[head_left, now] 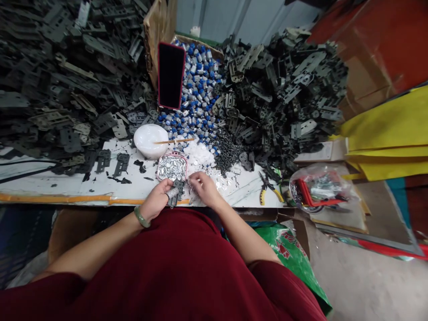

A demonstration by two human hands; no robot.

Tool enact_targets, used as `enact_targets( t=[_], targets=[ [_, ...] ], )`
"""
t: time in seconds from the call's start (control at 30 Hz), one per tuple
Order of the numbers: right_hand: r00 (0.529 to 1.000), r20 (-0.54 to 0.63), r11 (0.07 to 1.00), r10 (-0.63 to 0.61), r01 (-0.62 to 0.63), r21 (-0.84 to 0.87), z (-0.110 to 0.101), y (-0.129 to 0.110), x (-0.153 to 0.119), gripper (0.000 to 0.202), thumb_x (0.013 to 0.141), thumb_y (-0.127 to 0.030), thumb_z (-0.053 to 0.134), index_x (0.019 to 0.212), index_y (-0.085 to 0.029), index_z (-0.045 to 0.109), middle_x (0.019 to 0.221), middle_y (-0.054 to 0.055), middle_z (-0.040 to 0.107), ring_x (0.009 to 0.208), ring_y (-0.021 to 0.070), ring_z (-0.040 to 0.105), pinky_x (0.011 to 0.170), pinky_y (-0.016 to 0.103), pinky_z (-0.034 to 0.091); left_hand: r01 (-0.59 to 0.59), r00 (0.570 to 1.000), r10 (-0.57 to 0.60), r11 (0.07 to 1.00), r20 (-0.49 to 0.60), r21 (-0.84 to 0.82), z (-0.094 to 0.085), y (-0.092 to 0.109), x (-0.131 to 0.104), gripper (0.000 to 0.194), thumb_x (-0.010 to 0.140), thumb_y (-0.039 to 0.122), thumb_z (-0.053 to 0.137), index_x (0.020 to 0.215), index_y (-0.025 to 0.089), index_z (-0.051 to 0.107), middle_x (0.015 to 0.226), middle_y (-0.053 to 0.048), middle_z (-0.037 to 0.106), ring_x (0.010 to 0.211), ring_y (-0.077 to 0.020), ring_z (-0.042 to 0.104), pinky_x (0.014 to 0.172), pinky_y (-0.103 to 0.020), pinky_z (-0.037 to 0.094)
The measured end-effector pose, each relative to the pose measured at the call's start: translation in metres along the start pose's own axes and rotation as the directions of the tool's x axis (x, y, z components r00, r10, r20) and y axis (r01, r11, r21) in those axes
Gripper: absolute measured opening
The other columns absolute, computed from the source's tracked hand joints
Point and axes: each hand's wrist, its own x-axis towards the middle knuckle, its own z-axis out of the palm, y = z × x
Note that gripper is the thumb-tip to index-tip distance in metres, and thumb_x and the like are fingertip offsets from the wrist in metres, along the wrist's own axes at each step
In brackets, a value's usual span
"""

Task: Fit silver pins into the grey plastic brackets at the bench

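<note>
The left hand point(154, 200) clasps a dark grey bracket point(178, 189) near a pink-rimmed tray point(186, 165) of silvery pins point(171, 168). The right hand point(206, 190) curls beside the bracket; its grip cannot be determined.

Soft light; edges stretched, smeared; lower-left corner dim, perhaps unfocused.

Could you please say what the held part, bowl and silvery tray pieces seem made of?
Part: dull dark grey, perhaps metal; colour alone leaves plastic possible. Bowl: smooth white, plastic or ceramic; its sheen fits both. Pieces: probably polished metal, by their silvery glints.
</note>
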Motion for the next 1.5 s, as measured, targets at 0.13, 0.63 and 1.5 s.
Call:
enact_targets(
  t=[0.13,0.63,1.5],
  targets=[
    [0.992,0.102,0.997,-0.074,0.076,-0.012,0.012,-0.030,-0.006,0.008,0.089,-0.023,0.051,0.084,-0.019,0.056,0.087,0.004,0.062,0.081,0.0156,0.056,0.074,0.027,0.043,-0.018,1.000,0.018,1.000,0.015,0.008,-0.001,0.002,-0.003,0.027,0.060,0.024,0.074,0.075,0.018,0.052,0.062,0.004,0.059,0.053,-0.0095,0.051,0.048,-0.020,0.040],
    [0.944,-0.287,0.871,0.166,-0.277,-0.407,-0.019,0.046,0.020,0.019,0.089,-0.025,0.048,0.085,-0.017,0.065,0.088,0.008,0.061,0.086,0.0205,0.054,0.074,0.029,0.040,0.092,0.996,-0.092,0.996,0.004,-0.018,-0.001,0.002,-0.002,0.031,0.057,0.026,0.077,0.075,0.017,0.052,0.061,0.002,0.062,0.054,-0.0111,0.057,0.047,-0.020,0.044],
    [0.976,0.161,0.988,0.144,-0.135,-0.069,0.013,-0.039,0.003,0.011,0.086,-0.029,0.054,0.083,-0.025,0.064,0.075,0.005,0.066,0.072,0.0200,0.064,0.067,0.032,0.050,-0.136,0.990,0.130,0.979,0.050,0.152,-0.009,0.002,-0.003,0.022,0.061,0.018,0.068,0.074,0.019,0.050,0.064,0.004,0.056,0.061,-0.0110,0.054,0.055,-0.021,0.042]
  ],
)
